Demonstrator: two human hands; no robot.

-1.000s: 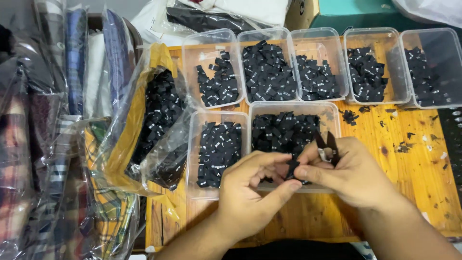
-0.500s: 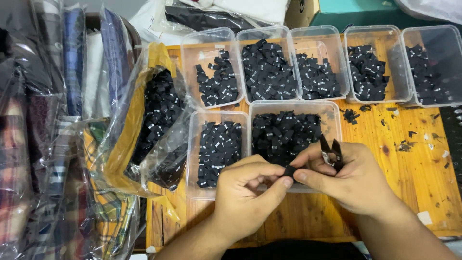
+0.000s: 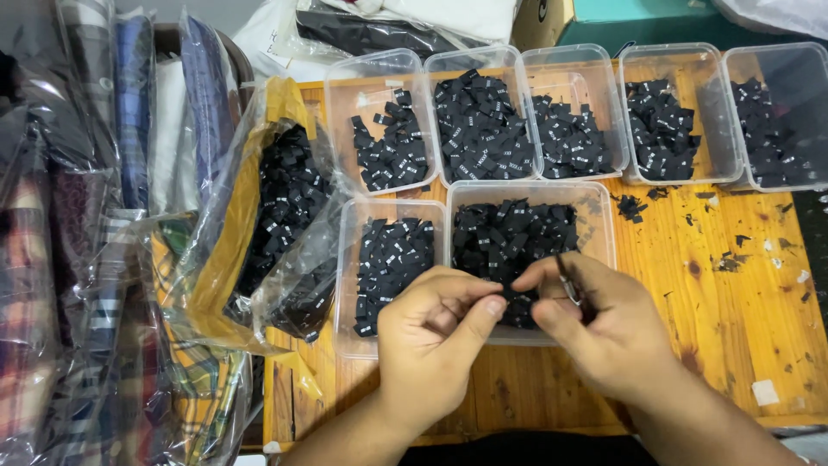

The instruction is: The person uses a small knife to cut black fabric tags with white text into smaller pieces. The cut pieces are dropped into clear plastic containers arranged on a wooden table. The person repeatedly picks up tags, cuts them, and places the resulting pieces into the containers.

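Observation:
My left hand (image 3: 435,332) and my right hand (image 3: 595,332) meet over the front edge of a clear plastic tub (image 3: 604,226) full of small black fabric labels (image 3: 509,237). Both hands pinch one small black label (image 3: 515,296) between thumb and fingertips. My right hand also holds small metal snips (image 3: 567,280), tucked against the palm. A second tub of black labels (image 3: 392,259) sits just left of my left hand.
Several more clear tubs of black labels (image 3: 483,121) line the back of the wooden table (image 3: 742,311). A plastic bag of loose black labels (image 3: 280,224) lies at the left. Wrapped folded fabrics (image 3: 78,259) are stacked further left. Black scraps (image 3: 724,259) litter the right side.
Both hands have shifted slightly toward me and closed together on the label. The snips, earlier sticking up from my right hand, now lie lower against it.

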